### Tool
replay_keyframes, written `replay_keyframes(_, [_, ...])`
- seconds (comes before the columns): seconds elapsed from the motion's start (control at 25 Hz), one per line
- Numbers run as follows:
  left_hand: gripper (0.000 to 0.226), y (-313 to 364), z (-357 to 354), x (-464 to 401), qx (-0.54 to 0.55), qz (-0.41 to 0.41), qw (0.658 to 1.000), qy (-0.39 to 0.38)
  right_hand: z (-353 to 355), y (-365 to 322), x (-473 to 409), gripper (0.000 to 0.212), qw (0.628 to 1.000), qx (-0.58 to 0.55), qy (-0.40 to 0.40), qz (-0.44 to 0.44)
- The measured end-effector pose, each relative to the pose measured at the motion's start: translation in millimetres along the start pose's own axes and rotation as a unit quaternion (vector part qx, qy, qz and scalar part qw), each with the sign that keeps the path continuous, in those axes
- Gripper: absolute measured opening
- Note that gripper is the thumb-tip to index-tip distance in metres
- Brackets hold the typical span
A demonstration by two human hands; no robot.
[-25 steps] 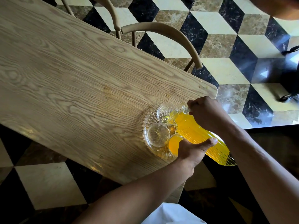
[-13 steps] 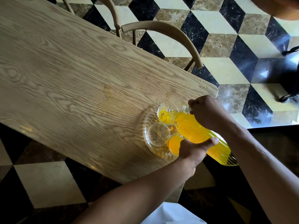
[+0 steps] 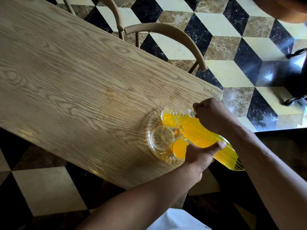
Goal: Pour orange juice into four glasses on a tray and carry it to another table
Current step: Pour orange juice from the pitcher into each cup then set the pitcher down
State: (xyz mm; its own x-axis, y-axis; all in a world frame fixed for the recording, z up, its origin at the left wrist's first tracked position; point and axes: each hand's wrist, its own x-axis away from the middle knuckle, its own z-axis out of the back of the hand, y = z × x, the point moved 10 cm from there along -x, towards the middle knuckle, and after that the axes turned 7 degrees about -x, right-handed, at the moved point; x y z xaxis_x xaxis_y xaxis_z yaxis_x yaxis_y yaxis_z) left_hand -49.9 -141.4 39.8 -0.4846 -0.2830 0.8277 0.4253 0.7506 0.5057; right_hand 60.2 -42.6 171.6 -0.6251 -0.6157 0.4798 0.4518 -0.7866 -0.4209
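A round cut-glass tray [image 3: 150,146] sits near the right corner of the wooden table [image 3: 74,83]. On it, the far glass [image 3: 169,117] holds orange juice that is streaming in from a ribbed glass jug [image 3: 204,138], tilted over the tray. A near glass [image 3: 179,147] is full of juice. The left glass [image 3: 162,137] is empty. A fourth glass is hidden under the jug. My right hand [image 3: 214,115] grips the jug near its neck. My left hand [image 3: 199,155] supports the jug's body from below, thumb on its side.
Two curved wooden chair backs [image 3: 167,32] stand at the table's far edge. The floor [image 3: 216,47] has a black, cream and brown cube pattern. A dark object [image 3: 297,80] sits on the floor at the far right. White cloth [image 3: 176,219] shows below.
The far glass has gone from almost empty to partly filled with juice. The jug has stayed tilted in both hands, nearly unmoved.
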Motion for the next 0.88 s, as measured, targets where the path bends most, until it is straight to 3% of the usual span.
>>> replay_keyframes(0.2, [0.096,2,-1,4,-0.004,0.002,1.000,-0.007,0,-1,1,0.046,1.000,0.012,0.002,0.001])
replay_keyframes(0.44, [0.118,7,-3,11,0.007,0.005,1.000,-0.014,1,0,-2,0.045,1.000,0.026,0.005,0.004])
replay_keyframes(0.88, [0.118,10,-7,14,0.014,-0.009,1.000,-0.013,6,0,4,0.046,1.000,0.014,0.009,-0.006])
